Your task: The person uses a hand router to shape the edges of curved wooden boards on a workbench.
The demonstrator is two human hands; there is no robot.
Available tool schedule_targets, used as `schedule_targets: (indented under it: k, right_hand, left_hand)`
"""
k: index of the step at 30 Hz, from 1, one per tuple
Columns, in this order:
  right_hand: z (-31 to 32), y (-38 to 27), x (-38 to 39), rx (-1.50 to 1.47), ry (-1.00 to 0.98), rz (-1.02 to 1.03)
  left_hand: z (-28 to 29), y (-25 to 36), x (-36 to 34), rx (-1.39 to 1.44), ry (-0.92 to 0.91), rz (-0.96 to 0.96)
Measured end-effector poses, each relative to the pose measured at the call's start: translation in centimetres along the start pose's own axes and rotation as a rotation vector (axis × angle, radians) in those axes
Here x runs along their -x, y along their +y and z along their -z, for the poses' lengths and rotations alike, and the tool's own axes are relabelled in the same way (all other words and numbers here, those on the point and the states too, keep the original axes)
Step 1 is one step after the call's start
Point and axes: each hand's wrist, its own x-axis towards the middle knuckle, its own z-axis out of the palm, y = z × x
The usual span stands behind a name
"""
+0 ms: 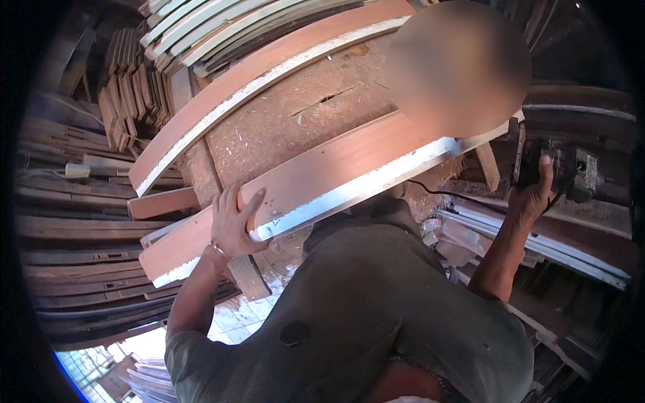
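Across the bench lies a long reddish-brown wooden board [342,158], with a strip of white paint along its near edge. On its left part rests my left hand [235,218], open, with the fingers spread and the thumb apart. Out to the right, beyond the board's end, my right hand [534,191] is closed around a dark corded power tool that looks like an electric planer [561,168]. A black cord [457,195] runs from the tool's side back toward the bench. The blurred round patch hides part of the board's right end.
A curved board [269,70] with a white edge lies on the far side of the worn wooden bench [289,127], which is strewn with shavings. Stacked slats [222,27] stand behind it. Piles of timber [87,232] fill the left, and white-edged boards [551,245] lie at right.
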Motion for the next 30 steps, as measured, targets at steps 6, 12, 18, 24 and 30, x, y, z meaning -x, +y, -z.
schedule_targets:
  k: [6, 12, 18, 24, 30]
  right_hand:
    - [3.7, -0.7, 0.3, 0.031, 0.072, 0.028]
    - [2.8, -1.0, 0.4, 0.069, 0.115, 0.069]
    - [2.1, -0.8, 1.7, 0.055, 0.106, 0.103]
    - [0.9, -2.2, 5.3, 0.165, 0.082, 0.080]
    - [3.8, -2.4, 5.6, 0.253, 0.119, 0.091]
  left_hand:
    - [0.1, 0.4, 0.6, -0.153, 0.219, -0.054]
    - [4.7, -2.6, -5.2, -0.224, 0.267, -0.092]
    - [4.3, -8.0, -15.5, -0.266, 0.166, 0.006]
    - [3.9, -10.2, -23.9, -0.370, 0.137, 0.099]
    - [5.7, -11.3, -29.9, -0.411, 0.157, 0.124]
